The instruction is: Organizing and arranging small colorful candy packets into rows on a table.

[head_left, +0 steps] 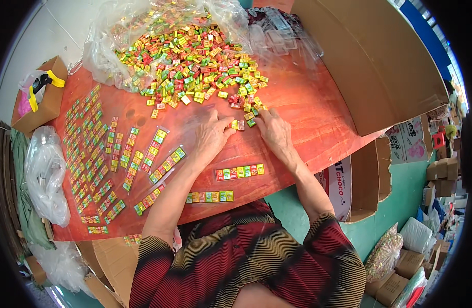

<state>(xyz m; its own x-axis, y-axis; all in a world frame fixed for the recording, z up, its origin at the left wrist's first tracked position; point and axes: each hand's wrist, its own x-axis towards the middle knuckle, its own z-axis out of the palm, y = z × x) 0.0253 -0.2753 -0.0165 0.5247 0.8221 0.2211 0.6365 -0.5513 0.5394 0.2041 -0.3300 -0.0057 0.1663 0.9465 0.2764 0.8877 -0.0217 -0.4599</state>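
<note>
Near the front of the big heap, my left hand (211, 134) has its thumb and fingers closed at the left end of a short row of little colored boxes (238, 125). My right hand (276, 134) reaches in from the other side, its fingertips bent down onto a small green box (251, 122) at the row's right end. Loose red, yellow and green boxes (195, 64) spill from the heap down to my right fingertips. Closer to me lies a filled row of boxes (240, 172), with another row (210, 196) at the table's near edge.
Many finished rows (87, 149) cover the left of the red table (308, 102). Clear plastic bagging (100, 56) surrounds the heap. Clear empty trays (279, 38) lie at the back, beside a large cardboard box (374, 56). A small carton (46, 102) stands at the left edge.
</note>
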